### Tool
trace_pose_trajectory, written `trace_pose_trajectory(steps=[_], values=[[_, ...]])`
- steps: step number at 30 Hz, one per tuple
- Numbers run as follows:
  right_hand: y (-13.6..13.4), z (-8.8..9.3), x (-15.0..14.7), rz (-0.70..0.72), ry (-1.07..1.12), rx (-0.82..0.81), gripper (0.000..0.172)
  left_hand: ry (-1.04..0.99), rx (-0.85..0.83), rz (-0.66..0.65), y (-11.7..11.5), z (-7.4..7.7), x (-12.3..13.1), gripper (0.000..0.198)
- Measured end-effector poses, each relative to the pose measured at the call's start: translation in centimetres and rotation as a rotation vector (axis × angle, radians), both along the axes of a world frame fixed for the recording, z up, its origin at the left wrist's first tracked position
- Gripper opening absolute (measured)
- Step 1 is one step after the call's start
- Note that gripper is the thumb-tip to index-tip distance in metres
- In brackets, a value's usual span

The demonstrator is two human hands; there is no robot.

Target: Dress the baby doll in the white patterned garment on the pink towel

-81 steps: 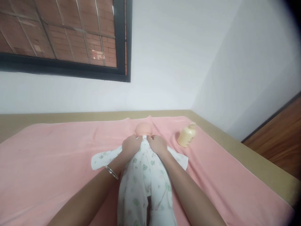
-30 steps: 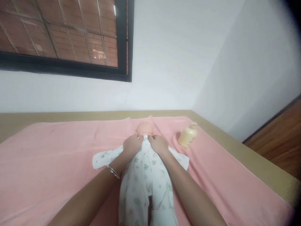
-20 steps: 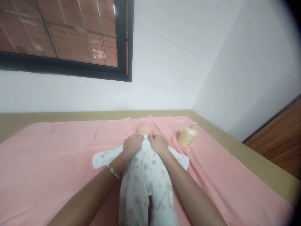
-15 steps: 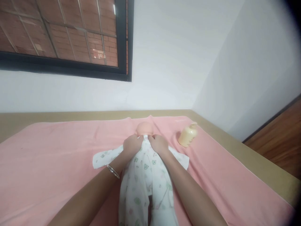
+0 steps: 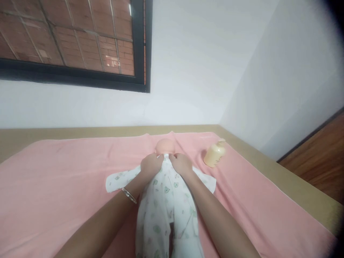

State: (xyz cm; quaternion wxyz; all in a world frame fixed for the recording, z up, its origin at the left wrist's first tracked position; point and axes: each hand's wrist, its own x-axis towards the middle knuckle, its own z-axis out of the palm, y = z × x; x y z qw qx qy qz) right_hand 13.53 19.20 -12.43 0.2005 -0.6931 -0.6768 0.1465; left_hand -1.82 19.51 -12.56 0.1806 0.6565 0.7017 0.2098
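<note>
A baby doll (image 5: 165, 146) lies on the pink blanket with its head away from me, dressed in a white printed onesie (image 5: 167, 190). Both sleeves spread out to the sides. At the left of the neckline, my left hand (image 5: 151, 166) is closed on the collar of the onesie, a bangle on its wrist. Opposite it, my right hand (image 5: 182, 165) grips the collar's other side. The two hands are a small gap apart, just below the doll's head. My fingers partly hide the fabric they hold.
The pink blanket (image 5: 67, 172) covers most of a tan surface (image 5: 248, 159). To the right of the doll stands a cream pump bottle (image 5: 214, 154). A white wall (image 5: 188, 71) with a dark-framed window (image 5: 142, 53) rises behind; wood panelling (image 5: 319, 161) is at the far right.
</note>
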Motion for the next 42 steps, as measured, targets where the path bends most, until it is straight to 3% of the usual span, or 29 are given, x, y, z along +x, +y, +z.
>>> trace_pose_trajectory(steps=[42], values=[[0.18, -0.07, 0.06, 0.005, -0.007, 0.007, 0.055, 0.006, 0.023, -0.004, 0.17, -0.17, -0.05, 0.052]])
